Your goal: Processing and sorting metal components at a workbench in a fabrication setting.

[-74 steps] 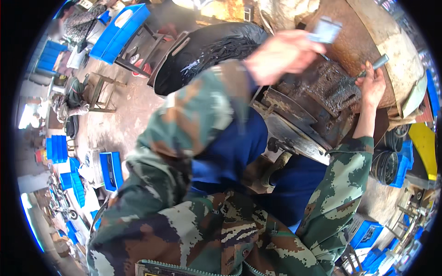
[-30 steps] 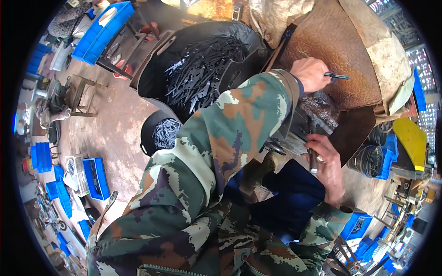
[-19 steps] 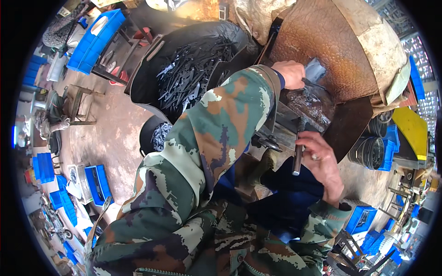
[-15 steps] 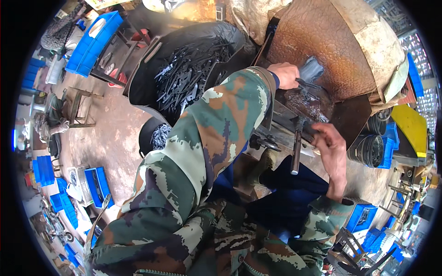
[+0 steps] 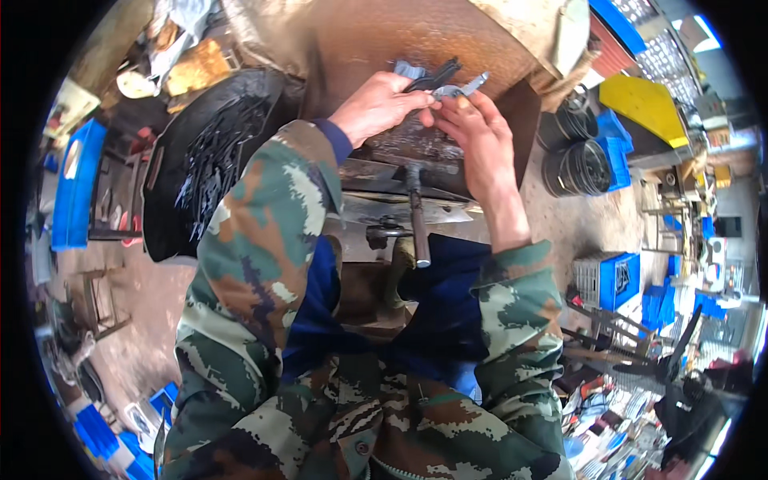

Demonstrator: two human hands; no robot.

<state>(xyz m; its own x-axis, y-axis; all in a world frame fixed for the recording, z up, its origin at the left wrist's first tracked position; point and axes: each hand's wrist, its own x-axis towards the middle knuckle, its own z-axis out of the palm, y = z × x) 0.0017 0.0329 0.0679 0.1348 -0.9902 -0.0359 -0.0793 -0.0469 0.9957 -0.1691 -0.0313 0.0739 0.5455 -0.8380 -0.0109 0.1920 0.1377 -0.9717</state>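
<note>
My left hand [image 5: 382, 108] grips a few flat, dark metal pieces [image 5: 436, 76] over the work surface. Close beside it, my right hand [image 5: 482, 140] pinches a curved grey metal piece [image 5: 474, 86] between thumb and fingers. The fingertips of both hands nearly meet, and they partly hide where the pieces end. Below the hands, a tool with a round metal handle [image 5: 419, 228] lies across the bench edge [image 5: 376, 180], its handle pointing toward me. Neither hand touches it.
On the left stands a large black bin [image 5: 160, 204] heaped with dark metal strips [image 5: 216, 152]. A brown, worn sheet [image 5: 376, 36] rises behind the work surface. To the right are black buckets [image 5: 576, 168], a blue crate [image 5: 616, 280] and a yellow panel [image 5: 644, 108].
The view has swung right, so the bin appears farther left. My right hand has left the tool on the bench and come up beside my left hand, where the metal pieces are now lifted.
</note>
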